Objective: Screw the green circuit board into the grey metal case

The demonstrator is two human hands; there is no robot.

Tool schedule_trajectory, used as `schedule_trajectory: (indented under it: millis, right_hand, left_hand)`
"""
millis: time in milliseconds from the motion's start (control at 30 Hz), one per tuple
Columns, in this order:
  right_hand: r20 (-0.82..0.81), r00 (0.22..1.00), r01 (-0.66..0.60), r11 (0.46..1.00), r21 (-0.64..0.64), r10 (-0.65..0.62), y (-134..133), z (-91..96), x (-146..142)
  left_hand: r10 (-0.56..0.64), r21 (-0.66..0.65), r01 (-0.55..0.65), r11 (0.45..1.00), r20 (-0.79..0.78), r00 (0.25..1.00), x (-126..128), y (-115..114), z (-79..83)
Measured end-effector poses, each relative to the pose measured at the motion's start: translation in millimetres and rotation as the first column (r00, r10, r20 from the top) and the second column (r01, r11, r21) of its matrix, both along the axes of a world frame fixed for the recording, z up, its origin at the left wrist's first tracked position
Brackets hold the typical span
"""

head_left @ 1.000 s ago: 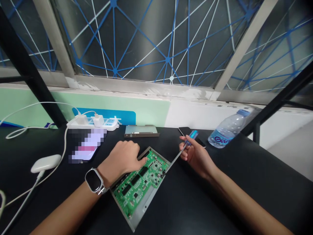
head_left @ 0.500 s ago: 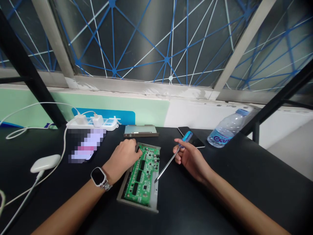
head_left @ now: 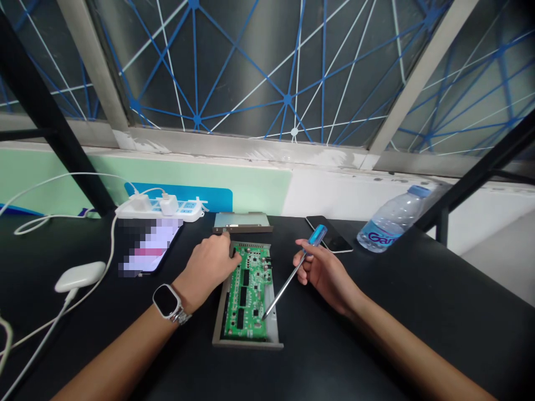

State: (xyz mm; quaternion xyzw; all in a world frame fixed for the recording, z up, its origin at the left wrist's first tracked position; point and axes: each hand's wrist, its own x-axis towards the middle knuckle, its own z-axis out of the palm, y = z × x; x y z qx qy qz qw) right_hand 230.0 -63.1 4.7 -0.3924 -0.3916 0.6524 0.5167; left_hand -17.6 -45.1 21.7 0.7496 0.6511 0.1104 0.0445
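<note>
A green circuit board [head_left: 248,298] lies in a grey metal tray [head_left: 276,328] on the black table, its long side running away from me. My left hand [head_left: 209,267], with a watch on the wrist, grips the tray's far left corner with curled fingers. My right hand [head_left: 324,270] is closed on a screwdriver [head_left: 292,275] with a blue handle. Its metal tip touches the board near the right edge.
A grey metal cover [head_left: 242,221] lies just behind the board. A dark phone [head_left: 332,236] and a lying water bottle [head_left: 390,220] are at the right. A power strip [head_left: 161,209], a lit phone [head_left: 148,248], a white charger [head_left: 79,277] and cables are at the left.
My left hand has turned the board and tray clockwise until they lie straight before me. The screwdriver has swung down, and its tip has come onto the board's right side.
</note>
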Motion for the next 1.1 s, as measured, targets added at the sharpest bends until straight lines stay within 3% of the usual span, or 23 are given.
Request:
schedule_trajectory:
  millis: [333, 600, 833, 967, 1100]
  right_hand:
    - [0.002, 1.000, 0.000, 1.000, -0.007, 0.000, -1, 1.3, -1]
    - [0.011, 1.000, 0.003, 1.000, 0.000, -0.003, -2, 0.9, -1]
    - [0.009, 1.000, -0.002, 1.000, 0.000, 0.002, -1, 0.4, -1]
    - [0.007, 1.000, 0.001, 1.000, -0.008, -0.001, -1, 0.9, -1]
    - [0.006, 1.000, -0.003, 1.000, -0.003, 0.003, -2, 2.7, -1]
  left_hand:
    - [0.029, 0.036, -0.030, 0.999, 0.020, 0.999, -8, 7, -9.2]
    - [0.033, 0.026, -0.035, 0.999, 0.065, 0.997, -7, 6, -4.1]
    - [0.029, -0.006, -0.029, 1.000, 0.061, 0.998, -9, 12, -14.2]
    - [-0.001, -0.047, 0.005, 0.999, 0.086, 0.996, -16, 12, -3.5]
    - [-0.031, -0.109, 0.047, 0.993, 0.148, 0.989, -41, 18, 12.4]
